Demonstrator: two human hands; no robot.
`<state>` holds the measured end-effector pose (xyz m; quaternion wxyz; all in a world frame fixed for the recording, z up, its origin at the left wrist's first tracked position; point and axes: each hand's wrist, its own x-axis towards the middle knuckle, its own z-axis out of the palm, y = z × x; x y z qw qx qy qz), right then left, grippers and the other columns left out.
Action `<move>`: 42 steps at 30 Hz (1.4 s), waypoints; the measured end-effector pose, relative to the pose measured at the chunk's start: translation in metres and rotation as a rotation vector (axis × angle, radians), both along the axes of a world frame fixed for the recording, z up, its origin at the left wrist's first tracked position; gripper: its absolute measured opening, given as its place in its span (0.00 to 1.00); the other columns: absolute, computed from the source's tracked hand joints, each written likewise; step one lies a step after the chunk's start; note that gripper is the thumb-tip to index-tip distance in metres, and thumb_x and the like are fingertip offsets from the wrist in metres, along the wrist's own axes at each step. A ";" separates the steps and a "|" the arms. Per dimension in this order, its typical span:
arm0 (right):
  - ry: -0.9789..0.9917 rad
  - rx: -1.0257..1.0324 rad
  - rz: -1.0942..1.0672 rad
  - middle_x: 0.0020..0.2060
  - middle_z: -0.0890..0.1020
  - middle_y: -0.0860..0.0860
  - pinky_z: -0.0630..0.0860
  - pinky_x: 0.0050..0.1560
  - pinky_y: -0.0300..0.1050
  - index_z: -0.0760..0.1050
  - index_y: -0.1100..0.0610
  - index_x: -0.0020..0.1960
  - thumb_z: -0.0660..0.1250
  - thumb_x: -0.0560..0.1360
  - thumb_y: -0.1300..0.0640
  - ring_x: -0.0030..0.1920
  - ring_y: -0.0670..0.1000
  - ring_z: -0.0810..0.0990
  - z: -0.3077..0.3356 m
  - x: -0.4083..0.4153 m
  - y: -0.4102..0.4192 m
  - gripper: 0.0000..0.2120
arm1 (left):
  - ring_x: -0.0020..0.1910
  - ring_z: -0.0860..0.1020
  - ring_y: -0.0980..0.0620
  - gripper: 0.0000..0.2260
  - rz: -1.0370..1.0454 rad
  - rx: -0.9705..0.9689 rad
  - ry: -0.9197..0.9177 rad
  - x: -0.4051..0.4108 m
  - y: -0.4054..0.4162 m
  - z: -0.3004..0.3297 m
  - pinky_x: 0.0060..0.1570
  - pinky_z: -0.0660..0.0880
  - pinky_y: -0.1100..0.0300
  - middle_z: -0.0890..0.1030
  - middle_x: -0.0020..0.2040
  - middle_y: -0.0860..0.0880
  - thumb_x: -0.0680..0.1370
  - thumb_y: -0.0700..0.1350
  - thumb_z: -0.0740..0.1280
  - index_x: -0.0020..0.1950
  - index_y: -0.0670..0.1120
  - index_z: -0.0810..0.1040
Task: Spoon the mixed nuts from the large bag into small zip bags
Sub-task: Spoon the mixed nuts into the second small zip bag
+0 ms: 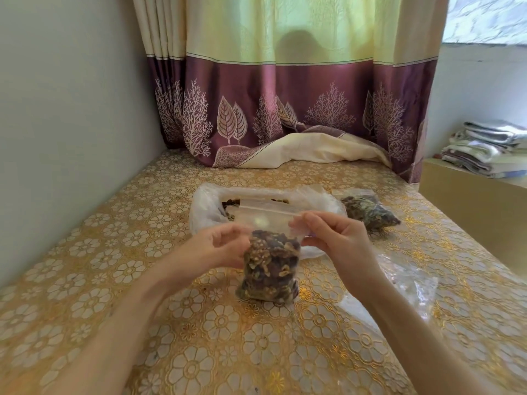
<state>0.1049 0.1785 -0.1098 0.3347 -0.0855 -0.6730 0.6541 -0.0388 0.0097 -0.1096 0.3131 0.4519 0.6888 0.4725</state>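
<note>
Small zip bag (269,269) (nut-filled) pinched at top by left hand (216,246) and right hand (330,235).

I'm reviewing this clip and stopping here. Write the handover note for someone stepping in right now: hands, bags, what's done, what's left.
Left hand: steadies the filled zip bag at its upper left side.
Right hand: pinches the bag's zip strip at the top right.
The bag stands on the table, full of nuts; whether the zip is fully shut cannot be told.
Large bag: open, just behind, nuts inside.
Done: one filled bag lies to the right rear.
Left: finish sealing this one, then fill from the empty bags on the right. No spoon is in sight.
</note>
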 end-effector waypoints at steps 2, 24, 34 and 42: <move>0.009 -0.028 -0.035 0.40 0.86 0.53 0.80 0.41 0.38 0.83 0.60 0.46 0.66 0.73 0.57 0.41 0.50 0.84 -0.003 -0.003 -0.001 0.08 | 0.54 0.80 0.58 0.23 -0.060 -0.052 -0.013 0.003 0.001 -0.002 0.49 0.75 0.70 0.82 0.55 0.55 0.68 0.56 0.74 0.60 0.52 0.75; -0.209 0.474 -0.274 0.52 0.78 0.45 0.80 0.50 0.48 0.67 0.52 0.67 0.67 0.67 0.40 0.51 0.45 0.79 -0.016 -0.006 -0.012 0.32 | 0.56 0.77 0.62 0.16 0.281 0.297 0.342 0.018 0.022 -0.016 0.55 0.74 0.64 0.80 0.56 0.59 0.74 0.56 0.63 0.62 0.59 0.73; -0.165 0.439 -0.946 0.57 0.77 0.55 0.68 0.55 0.46 0.69 0.56 0.67 0.71 0.71 0.51 0.58 0.56 0.73 0.006 0.005 0.081 0.26 | 0.76 0.47 0.51 0.24 0.376 -0.290 0.985 -0.021 0.018 -0.057 0.73 0.45 0.51 0.51 0.77 0.51 0.80 0.59 0.48 0.76 0.57 0.52; -0.533 0.455 -1.023 0.62 0.72 0.62 0.66 0.61 0.50 0.68 0.62 0.68 0.69 0.74 0.49 0.62 0.62 0.69 0.000 0.018 0.165 0.28 | 0.75 0.51 0.50 0.23 0.372 -0.237 0.972 -0.022 0.016 -0.058 0.71 0.46 0.53 0.56 0.76 0.51 0.80 0.57 0.52 0.75 0.57 0.55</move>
